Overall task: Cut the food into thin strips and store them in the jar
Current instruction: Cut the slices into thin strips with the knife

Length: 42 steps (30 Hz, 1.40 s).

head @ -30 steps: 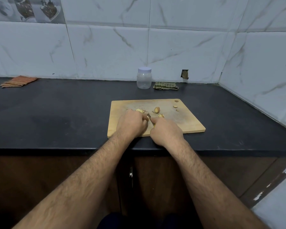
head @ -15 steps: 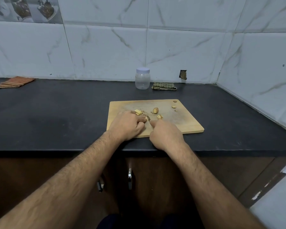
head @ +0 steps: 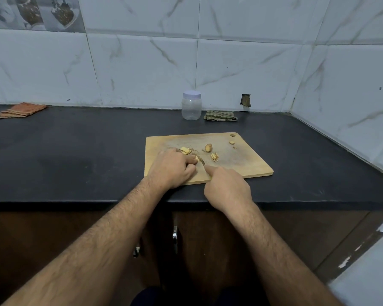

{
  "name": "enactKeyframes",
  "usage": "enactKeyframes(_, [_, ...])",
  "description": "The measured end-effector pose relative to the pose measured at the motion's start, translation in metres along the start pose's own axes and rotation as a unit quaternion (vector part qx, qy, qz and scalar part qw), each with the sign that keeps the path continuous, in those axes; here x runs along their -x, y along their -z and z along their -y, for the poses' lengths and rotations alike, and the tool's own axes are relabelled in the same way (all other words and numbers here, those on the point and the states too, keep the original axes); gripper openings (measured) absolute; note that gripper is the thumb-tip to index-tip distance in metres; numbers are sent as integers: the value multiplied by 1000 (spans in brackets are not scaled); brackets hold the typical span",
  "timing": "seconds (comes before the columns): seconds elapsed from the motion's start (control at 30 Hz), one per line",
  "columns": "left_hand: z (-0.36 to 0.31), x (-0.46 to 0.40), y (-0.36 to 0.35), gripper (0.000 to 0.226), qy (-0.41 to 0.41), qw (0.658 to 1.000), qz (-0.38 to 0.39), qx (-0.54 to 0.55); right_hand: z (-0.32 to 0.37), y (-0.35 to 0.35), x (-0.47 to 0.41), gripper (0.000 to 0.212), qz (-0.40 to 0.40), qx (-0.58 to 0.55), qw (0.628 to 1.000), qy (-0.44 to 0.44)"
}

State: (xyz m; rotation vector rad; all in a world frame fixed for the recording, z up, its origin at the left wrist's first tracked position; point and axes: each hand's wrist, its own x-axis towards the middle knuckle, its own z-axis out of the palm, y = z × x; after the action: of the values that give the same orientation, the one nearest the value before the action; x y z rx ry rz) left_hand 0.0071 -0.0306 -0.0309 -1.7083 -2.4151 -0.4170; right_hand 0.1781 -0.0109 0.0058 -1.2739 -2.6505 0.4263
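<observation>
A wooden cutting board (head: 248, 162) lies on the black counter. My left hand (head: 173, 166) holds down a pale piece of ginger (head: 196, 160) with curled fingers near the board's middle. My right hand (head: 227, 187) grips a knife (head: 202, 161), index finger along its spine, the blade right beside the held piece. Flat slices (head: 185, 150) lie beyond my left hand, a brown chunk (head: 208, 147) farther right, and a small pile of cut strips (head: 215, 156) beside it. The clear plastic jar (head: 191, 106) with a white lid stands shut by the back wall.
A folded green cloth (head: 220, 116) lies right of the jar. An orange cloth (head: 20, 110) sits at the counter's far left. Small scraps (head: 232, 142) rest near the board's far right corner. Tiled walls close the back and right side.
The view has shifted slightly. My hands stay on the same spot of the board, with the knife working in small strokes at the held piece.
</observation>
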Motion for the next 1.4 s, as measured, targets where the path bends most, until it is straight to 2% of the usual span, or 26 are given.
enactKeyframes(0.1, [0, 1, 0, 57, 5, 1000, 9, -4, -1, 1, -4, 61, -1, -5, 1000, -2])
enactKeyframes(0.23, [-5, 4, 7, 43, -24, 1000, -6, -2, -1, 2, -8, 61, -2, -12, 1000, 0])
enactKeyframes(0.37, [-4, 1, 10, 53, -26, 999, -4, 21, 0, 3, -13, 61, -1, -19, 1000, 8])
enactKeyframes(0.57, [-4, -14, 17, 28, 8, 1000, 0, 10, -3, 4, -14, 61, 3, -26, 1000, 12])
enactKeyframes(0.73, [-5, -20, 11, 21, 29, 999, -36, 17, -4, -3, -10, 59, -4, -25, 999, 20])
enactKeyframes(0.9, [-2, -27, 7, 8, 93, 988, -30, 119, -6, -5, -8, 55, -4, -12, 1000, 19])
enactKeyframes(1.03, [-2, -33, 7, 11, 101, 986, -10, 131, -11, -4, -7, 54, -9, -5, 1000, 19])
enactKeyframes(1.23, [5, -35, -3, 17, 128, 978, -21, 165, -10, 4, -15, 61, -7, -21, 1000, 14])
enactKeyframes(1.4, [4, -33, -6, 4, 128, 976, -38, 172, -3, 4, -24, 63, 4, -42, 999, 24])
